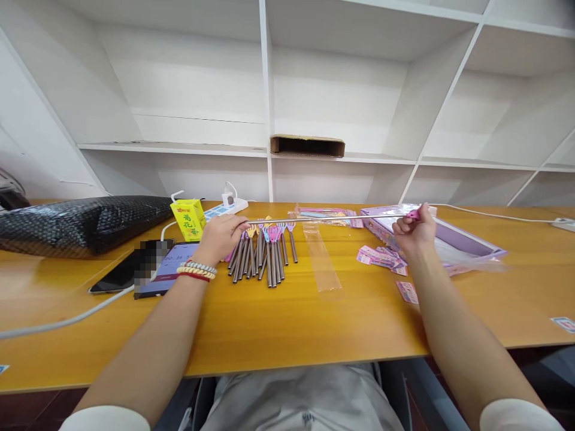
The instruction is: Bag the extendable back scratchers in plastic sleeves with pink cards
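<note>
A telescopic back scratcher (327, 219), drawn out to a long thin metal rod, stretches level between my hands above the table. My left hand (221, 237) is closed round its left end, hiding the handle. At the other end my right hand (415, 233) grips near the pink head (412, 214). Below the rod, closer to my left hand, lies a pile of collapsed back scratchers (265, 254) with metal handles and pink, blue, yellow and purple claw heads. Under my right hand are small pink printed cards (381, 257) and one separate card (406, 292).
A clear plastic sleeve (323, 263) lies mid-table, with packaged items (327, 215) behind it. A purple box (471, 239) stands right. Leftward are two phones (168, 269), a yellow drink carton (189, 220), a power strip (231, 206) and a black wrapped parcel (90, 221). White shelves (336, 96) rise behind.
</note>
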The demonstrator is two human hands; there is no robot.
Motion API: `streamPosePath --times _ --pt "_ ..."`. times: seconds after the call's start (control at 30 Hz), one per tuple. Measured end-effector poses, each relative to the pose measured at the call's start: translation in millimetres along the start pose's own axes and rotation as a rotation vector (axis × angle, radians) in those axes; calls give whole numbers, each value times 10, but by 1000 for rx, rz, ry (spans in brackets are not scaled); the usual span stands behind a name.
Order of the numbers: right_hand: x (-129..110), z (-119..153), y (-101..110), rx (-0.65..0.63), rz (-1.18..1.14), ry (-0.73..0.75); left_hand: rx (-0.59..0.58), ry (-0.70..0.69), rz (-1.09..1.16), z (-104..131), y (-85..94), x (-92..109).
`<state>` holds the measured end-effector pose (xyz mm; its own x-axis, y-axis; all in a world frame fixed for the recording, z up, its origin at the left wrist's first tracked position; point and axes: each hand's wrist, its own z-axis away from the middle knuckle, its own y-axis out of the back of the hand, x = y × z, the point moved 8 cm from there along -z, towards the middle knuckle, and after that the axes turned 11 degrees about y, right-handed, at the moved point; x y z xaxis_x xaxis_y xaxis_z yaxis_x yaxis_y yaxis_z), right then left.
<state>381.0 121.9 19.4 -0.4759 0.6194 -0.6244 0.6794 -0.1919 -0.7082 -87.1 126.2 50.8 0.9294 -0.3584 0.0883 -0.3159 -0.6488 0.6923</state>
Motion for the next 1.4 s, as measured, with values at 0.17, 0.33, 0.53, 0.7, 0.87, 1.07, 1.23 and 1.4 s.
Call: streamPosePath --times 0.17,0.33,0.53,0.7,0.87,1.07,1.23,1.4 --pt "158 84 -49 23 36 -80 46 69 28 17 39 -48" --pt "265 214 -307 -102 30 -104 -16 -22 171 68 -2 199" --pt "364 253 -288 -118 113 -83 -46 -22 184 125 -45 253" --pt "755 651 -621 -371 238 -235 -117 -125 219 188 -82 584" --pt "968 937 -808 -580 249 -373 -105 -92 214 169 -10 684" --pt "498 362 -311 -122 77 -45 -173 -44 214 154 -22 511" --pt "430 302 -193 34 186 20 -173 -57 150 191 -71 502" --pt "716 640 -466 -114 345 -125 -181 -149 195 267 -128 742"
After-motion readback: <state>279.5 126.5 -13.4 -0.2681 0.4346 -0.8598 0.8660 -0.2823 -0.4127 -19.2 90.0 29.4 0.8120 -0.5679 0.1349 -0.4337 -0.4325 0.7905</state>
